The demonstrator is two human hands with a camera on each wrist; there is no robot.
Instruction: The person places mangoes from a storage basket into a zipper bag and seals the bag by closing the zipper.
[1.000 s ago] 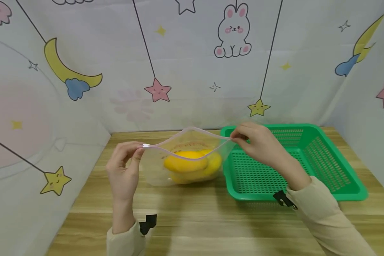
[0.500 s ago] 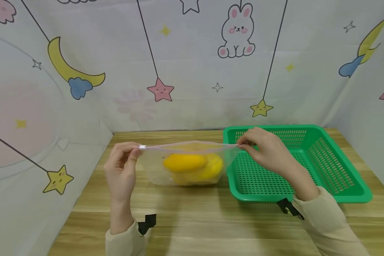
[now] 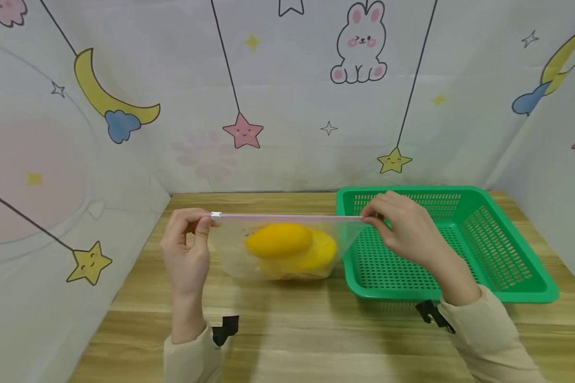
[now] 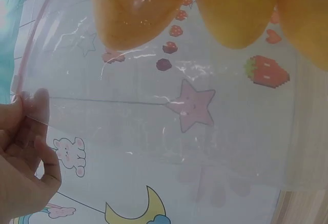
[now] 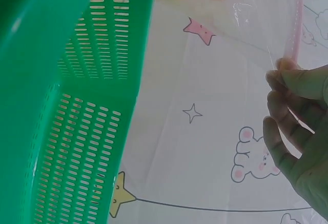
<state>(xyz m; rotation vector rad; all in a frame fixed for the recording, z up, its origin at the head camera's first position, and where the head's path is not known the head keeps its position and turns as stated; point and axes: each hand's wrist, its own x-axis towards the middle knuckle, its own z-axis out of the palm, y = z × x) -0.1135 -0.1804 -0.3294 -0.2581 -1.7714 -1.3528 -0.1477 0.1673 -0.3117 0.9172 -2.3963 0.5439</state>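
Note:
A clear zip bag [image 3: 235,250] with a pink seal strip and printed strawberries stands between my hands, its top edge drawn out straight. Several yellow mangoes [image 3: 280,240] lie inside it; in the left wrist view the rounded ends of the mangoes [image 4: 233,14] show through the plastic. My left hand [image 3: 188,252] pinches the bag's left top corner, right at the white slider [image 3: 216,216]. With thumb and forefinger my right hand [image 3: 407,229] pinches the right top corner; in the right wrist view the other fingers of that hand [image 5: 302,116] curl loosely below the pink strip.
A green plastic basket [image 3: 465,295] with slotted walls stands on the right, partly behind my right hand and forearm. The wood-grain table [image 3: 306,330] runs back to a white curtain [image 3: 287,96] printed with stars, moons and a rabbit.
The bag's mouth, gaping a second ago, has been pulled flat into one straight line. My right hand has moved slightly right and down, while the left keeps its pinch at the slider.

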